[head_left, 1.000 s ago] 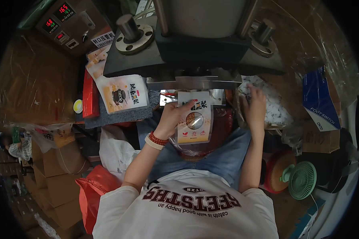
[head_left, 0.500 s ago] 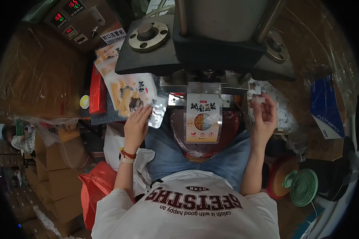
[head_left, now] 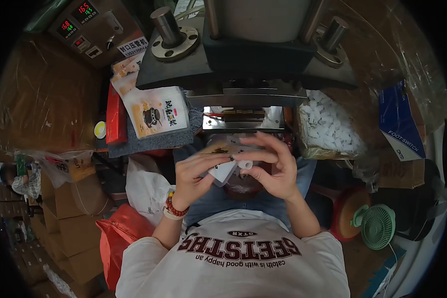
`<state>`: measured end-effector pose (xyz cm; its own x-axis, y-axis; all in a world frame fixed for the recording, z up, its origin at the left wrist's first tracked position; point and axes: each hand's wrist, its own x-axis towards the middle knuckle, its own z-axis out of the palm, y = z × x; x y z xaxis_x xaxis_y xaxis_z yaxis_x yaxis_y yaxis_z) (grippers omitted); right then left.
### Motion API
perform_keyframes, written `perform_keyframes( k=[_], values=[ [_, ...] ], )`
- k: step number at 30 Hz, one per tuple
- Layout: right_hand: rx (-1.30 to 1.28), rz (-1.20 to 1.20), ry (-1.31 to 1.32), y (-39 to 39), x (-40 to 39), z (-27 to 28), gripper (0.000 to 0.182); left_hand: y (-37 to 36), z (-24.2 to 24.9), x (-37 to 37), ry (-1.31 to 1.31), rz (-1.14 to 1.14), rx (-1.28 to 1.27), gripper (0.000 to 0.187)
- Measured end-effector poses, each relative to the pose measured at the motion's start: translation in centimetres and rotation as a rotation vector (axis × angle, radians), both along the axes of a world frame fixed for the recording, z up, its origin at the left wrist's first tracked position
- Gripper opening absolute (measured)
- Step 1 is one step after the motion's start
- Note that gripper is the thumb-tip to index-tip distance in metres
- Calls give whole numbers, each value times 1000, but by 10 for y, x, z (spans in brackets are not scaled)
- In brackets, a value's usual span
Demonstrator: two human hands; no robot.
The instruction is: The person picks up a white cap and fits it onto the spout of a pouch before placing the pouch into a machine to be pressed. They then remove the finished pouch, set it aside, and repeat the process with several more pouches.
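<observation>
Over my lap, my left hand (head_left: 196, 176) grips a printed plastic pouch (head_left: 224, 172), which is bent and seen partly edge-on. My right hand (head_left: 279, 171) pinches a small white plastic spout (head_left: 245, 164) at the pouch's edge. Whether the spout sits inside the pouch's opening cannot be made out. Just beyond my hands are the metal jaws (head_left: 243, 119) of a sealing press, standing apart. To the left, a stack of printed pouches (head_left: 156, 114) lies on a grey cloth (head_left: 184, 139).
A box of white spouts (head_left: 330, 126) stands right of the jaws. The press's dark plate (head_left: 253, 74) overhangs the work spot. Left are a control box (head_left: 97, 32) and a red box (head_left: 116, 116). Further right sit a blue carton (head_left: 402, 121) and a green fan (head_left: 377, 226).
My left hand brought a pouch from the stack to the middle, and my right hand came in with the spout. The upper plate lowered, and the pouch hanging at the jaws is gone from there.
</observation>
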<state>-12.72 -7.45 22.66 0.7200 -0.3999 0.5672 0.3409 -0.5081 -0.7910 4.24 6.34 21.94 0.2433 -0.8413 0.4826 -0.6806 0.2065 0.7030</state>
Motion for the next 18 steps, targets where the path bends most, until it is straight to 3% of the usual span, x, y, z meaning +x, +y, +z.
perform_keyframes(
  k=[3, 6, 9, 11, 12, 14, 15, 17, 18],
  values=[
    [210, -138, -68, 3, -8, -7, 67, -10, -14, -6, 158, -2, 29, 38],
    [148, -165, 4, -1, -14, -9, 65, -15, -13, -10, 84, 63, -7, 33],
    [92, -131, 25, -4, -13, -8, 60, -20, -8, -15, 38, -37, 5, 33],
    [83, -109, 4, -5, -11, -7, 56, -23, -16, -22, 275, -70, 14, 21],
    [31, -234, 91, -5, -9, -8, 51, -25, -21, -23, 274, -72, 16, 21],
    [-20, -360, 182, -8, -9, -10, 47, -29, -37, -26, 662, -4, 470, 15],
    [73, -463, 140, -12, -13, -11, 42, -34, -47, -27, 661, -5, 468, 15],
    [155, -646, 111, -28, -25, -6, 34, -48, -61, -24, 1044, 45, 382, 27],
    [147, -729, 125, -40, -34, -1, 31, -55, -53, -21, 1187, 19, 362, 21]
  ],
)
